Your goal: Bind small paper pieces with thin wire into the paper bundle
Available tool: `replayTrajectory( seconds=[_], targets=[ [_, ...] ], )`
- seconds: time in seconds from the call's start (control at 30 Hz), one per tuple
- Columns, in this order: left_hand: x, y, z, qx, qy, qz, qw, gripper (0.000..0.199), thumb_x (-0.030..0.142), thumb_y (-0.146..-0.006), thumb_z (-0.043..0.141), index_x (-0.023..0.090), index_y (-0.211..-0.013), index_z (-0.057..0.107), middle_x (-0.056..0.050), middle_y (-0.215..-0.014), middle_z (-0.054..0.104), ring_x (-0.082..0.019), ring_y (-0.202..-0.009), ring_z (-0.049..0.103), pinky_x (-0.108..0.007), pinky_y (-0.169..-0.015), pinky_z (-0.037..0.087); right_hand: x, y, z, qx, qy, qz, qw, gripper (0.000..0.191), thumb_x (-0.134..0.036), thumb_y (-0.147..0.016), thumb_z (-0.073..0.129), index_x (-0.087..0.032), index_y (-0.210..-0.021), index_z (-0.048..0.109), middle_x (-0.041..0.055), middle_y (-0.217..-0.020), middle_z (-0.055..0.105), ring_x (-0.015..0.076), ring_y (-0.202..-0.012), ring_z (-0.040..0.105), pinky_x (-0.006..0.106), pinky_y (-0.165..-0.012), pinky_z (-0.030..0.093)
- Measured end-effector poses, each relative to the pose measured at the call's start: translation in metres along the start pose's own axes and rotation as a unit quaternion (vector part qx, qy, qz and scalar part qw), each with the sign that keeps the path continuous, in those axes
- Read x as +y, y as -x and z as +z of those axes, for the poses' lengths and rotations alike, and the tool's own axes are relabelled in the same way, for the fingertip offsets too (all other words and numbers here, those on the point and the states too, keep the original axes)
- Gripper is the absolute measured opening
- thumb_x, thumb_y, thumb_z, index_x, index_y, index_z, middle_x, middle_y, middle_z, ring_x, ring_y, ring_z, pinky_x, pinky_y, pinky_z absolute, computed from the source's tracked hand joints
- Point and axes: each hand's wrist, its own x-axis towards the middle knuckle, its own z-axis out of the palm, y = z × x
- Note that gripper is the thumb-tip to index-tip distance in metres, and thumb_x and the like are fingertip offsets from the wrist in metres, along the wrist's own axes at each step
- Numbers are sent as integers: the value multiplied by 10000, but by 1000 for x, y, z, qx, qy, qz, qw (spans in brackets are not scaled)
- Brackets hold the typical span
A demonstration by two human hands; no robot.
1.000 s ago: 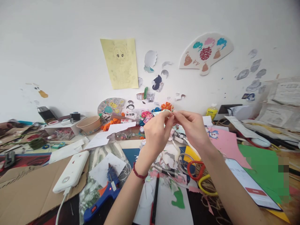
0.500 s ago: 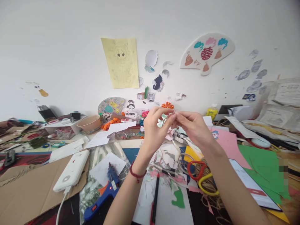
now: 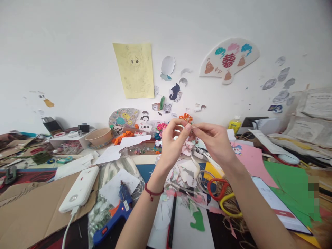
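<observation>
My left hand (image 3: 173,143) and my right hand (image 3: 214,140) meet in the air over the desk, fingertips almost touching. Thumb and index finger of the left are pinched together, and the right pinches right beside them. Something small and thin seems to sit between the fingertips, too small to make out. Behind the hands shows an orange beaded flower (image 3: 185,118). Below them lies a heap of paper scraps (image 3: 185,173). Scissors with red and yellow handles (image 3: 219,188) rest near my right forearm, and a blue glue gun (image 3: 116,218) lies left of my left forearm.
A white power bank (image 3: 79,190) with a cable lies on cardboard (image 3: 28,211) at the left. A black pen (image 3: 171,221) lies on white paper. At the right are a phone (image 3: 282,207) and green paper (image 3: 287,180). A bowl (image 3: 98,136) and yellow bottle (image 3: 234,124) stand near the wall.
My left hand has shifted slightly right, and its fingers have curled into a tighter pinch. The right hand stays close beside it, nearly in place. Nothing on the desk has moved.
</observation>
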Motion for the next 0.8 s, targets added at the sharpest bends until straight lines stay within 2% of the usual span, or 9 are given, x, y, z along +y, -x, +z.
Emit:
replayTrajectory(
  seconds=[0.2, 0.3, 0.4, 0.5, 0.57, 0.67, 0.8],
  targets=[
    [-3, 0, 2, 40, -92, 44, 994, 103, 295, -940, 606, 200, -918, 572, -23, -918, 637, -116, -791, 606, -248, -698, 493, -1, 0, 1, 36, 25, -11, 999, 203, -365, -795, 775, -186, -890, 766, 44, -834, 757, 170, -727, 709, 312, -706, 610],
    [-5, 0, 2, 55, -99, 48, 992, 77, 269, -950, 589, 203, -933, 552, -22, -917, 631, -116, -796, 607, -255, -708, 481, -5, 1, 3, 63, 62, -54, 995, 201, -336, -777, 789, -202, -923, 753, 43, -903, 763, 182, -809, 722, 331, -781, 620],
    [-6, 0, 2, 57, -107, 49, 991, 68, 255, -952, 580, 204, -932, 540, -15, -894, 621, -113, -788, 595, -254, -713, 463, -9, 3, 4, 76, 142, -97, 982, 210, -301, -749, 815, -211, -926, 749, 34, -902, 754, 181, -822, 710, 328, -792, 609],
    [-6, 0, 3, 49, -95, 44, 993, 85, 261, -937, 603, 203, -912, 546, -8, -869, 616, -112, -778, 591, -249, -701, 458, -9, 5, 5, 100, 197, -124, 967, 95, -285, -802, 771, -203, -846, 752, 26, -832, 748, 167, -757, 696, 322, -768, 589],
    [-5, 0, 4, 41, -48, 23, 998, 102, 283, -933, 614, 202, -909, 557, -14, -862, 623, -115, -774, 601, -250, -690, 471, -8, 5, 4, 110, 200, -130, 965, 82, -281, -824, 750, -200, -817, 750, 22, -793, 745, 165, -732, 692, 320, -748, 579],
    [-3, 0, 5, 4, 30, -31, 999, 149, 343, -935, 611, 195, -924, 600, -23, -819, 643, -116, -723, 605, -248, -653, 490, -7, 4, 3, 116, 183, -135, 967, 82, -276, -816, 762, -197, -802, 744, 19, -775, 742, 169, -725, 690, 319, -732, 571],
    [-4, -1, 4, -44, 54, -70, 995, 181, 349, -884, 678, 167, -891, 673, -31, -801, 665, -107, -686, 586, -241, -650, 485, -6, 3, 0, 115, 181, -148, 965, 66, -252, -818, 760, -194, -793, 739, 21, -765, 734, 167, -725, 680, 316, -725, 557]
  ],
)
